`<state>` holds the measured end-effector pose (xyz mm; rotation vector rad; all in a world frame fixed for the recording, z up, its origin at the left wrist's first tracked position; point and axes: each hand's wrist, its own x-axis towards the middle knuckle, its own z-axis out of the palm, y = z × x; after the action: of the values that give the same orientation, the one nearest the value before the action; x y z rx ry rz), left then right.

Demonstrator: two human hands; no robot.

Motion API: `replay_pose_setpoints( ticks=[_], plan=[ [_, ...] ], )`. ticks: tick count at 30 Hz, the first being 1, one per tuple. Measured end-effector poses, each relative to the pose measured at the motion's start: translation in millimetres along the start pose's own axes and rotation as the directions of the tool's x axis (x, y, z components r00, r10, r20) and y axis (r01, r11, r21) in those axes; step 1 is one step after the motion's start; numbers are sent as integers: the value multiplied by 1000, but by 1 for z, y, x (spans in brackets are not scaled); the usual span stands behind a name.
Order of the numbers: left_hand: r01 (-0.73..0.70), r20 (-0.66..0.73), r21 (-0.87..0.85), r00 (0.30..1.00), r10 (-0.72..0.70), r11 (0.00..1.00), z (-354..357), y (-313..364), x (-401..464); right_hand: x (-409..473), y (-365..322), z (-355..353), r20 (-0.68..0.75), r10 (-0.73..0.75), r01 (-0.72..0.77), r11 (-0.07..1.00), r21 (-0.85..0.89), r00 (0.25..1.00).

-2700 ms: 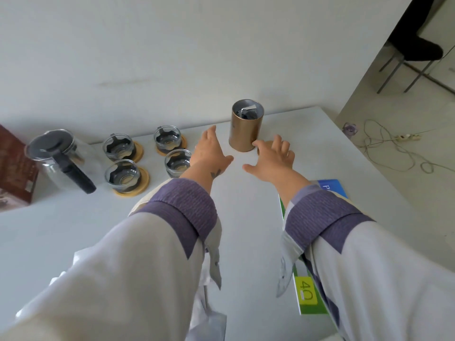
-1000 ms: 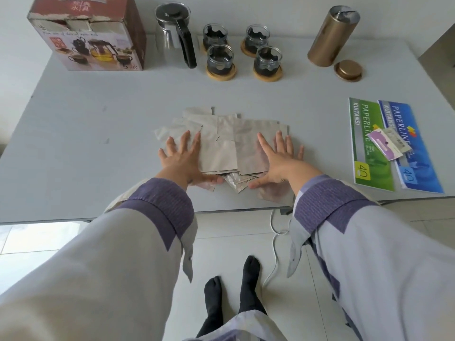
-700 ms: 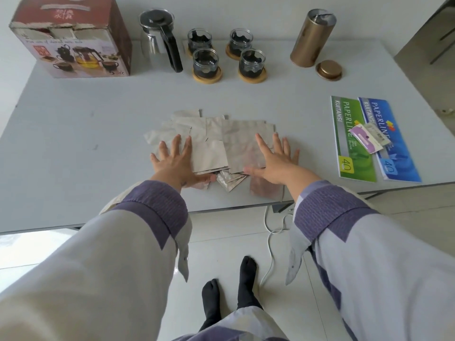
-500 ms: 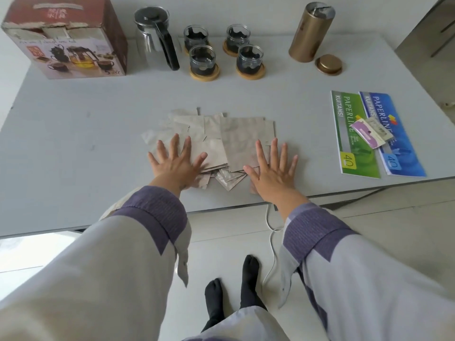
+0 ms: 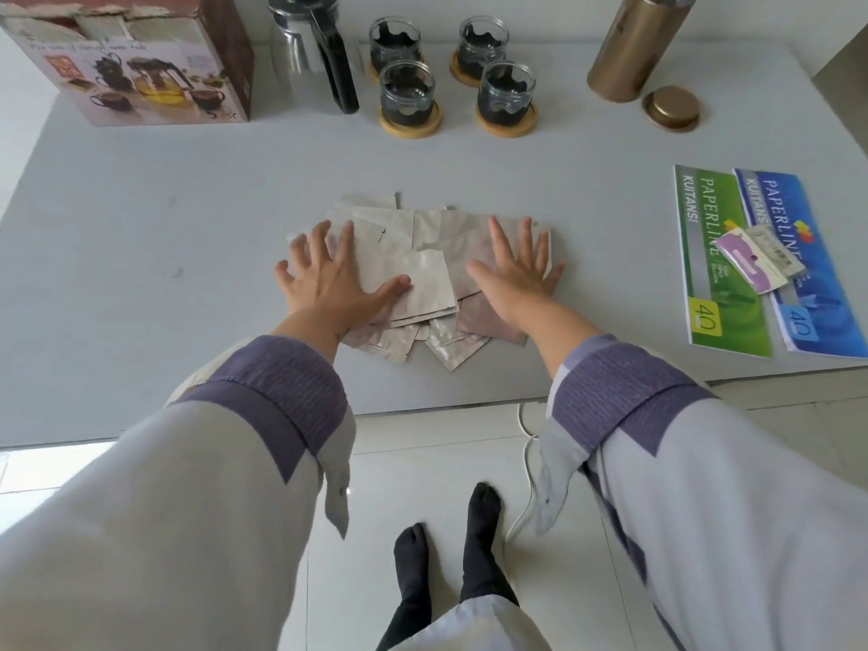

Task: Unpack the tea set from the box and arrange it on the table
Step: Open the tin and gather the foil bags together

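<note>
Grey surface [image 5: 141,218] carries overlapping sachets [image 5: 425,279]; left hand [image 5: 331,281] and right hand [image 5: 516,270] press flat on them, fingers spread. Box [image 5: 136,63], teapot [image 5: 312,49] and 4 cups [image 5: 408,89] stand behind.

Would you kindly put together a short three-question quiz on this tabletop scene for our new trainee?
1. How many glass cups stand on round wooden coasters?
2. True or false: the round gold lid is fitted on the tall gold canister.
3. What lies under the left hand and right hand? A) green receipt book B) flat silvery-beige sachets C) red cardboard box

Key: 1. four; 2. false, it lies beside it; 3. B
</note>
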<state>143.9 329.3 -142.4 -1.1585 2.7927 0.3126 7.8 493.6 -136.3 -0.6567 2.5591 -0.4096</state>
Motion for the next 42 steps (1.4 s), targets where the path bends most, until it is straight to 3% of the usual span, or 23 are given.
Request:
replay_pose_setpoints(
  ticks=[4, 9, 12, 19, 22, 25, 30, 35, 39, 42],
  plan=[
    [55, 128, 2, 990, -55, 998, -12, -3, 8, 13, 0, -28, 182, 110, -108, 994, -23, 977],
    [23, 154, 39, 988, -29, 999, -21, 0, 13, 24, 3, -50, 341, 128, -41, 967, -250, 931],
    [15, 170, 56, 985, -24, 998, -24, 6, 12, 22, 2, -49, 299, 89, 4, 955, -295, 950],
    [89, 213, -43, 974, -78, 995, -31, 19, 22, 23, -6, -36, 116, -26, 50, 976, -212, 993],
    [145, 250, -65, 960, -124, 987, -32, 22, 26, 20, -19, -31, 172, -55, 64, 997, -45, 984],
    [158, 276, -21, 950, -146, 987, -34, 26, 27, 20, -29, -29, 253, -23, 34, 999, -39, 967],
    [276, 345, -200, 918, -196, 940, -42, 30, 23, 23, -35, -44, 294, 78, -156, 955, 251, 953],
    [308, 364, -302, 912, -190, 902, -38, 33, 22, 9, -39, -29, 137, 123, -140, 983, 119, 983],
    [252, 275, -168, 940, -200, 953, -35, 32, 20, 4, -48, -24, 96, 160, -166, 984, 57, 982],
    [210, 292, -196, 945, -147, 958, -35, 34, 20, 0, -54, -25, 82, 151, -155, 987, 40, 985]
  ],
)
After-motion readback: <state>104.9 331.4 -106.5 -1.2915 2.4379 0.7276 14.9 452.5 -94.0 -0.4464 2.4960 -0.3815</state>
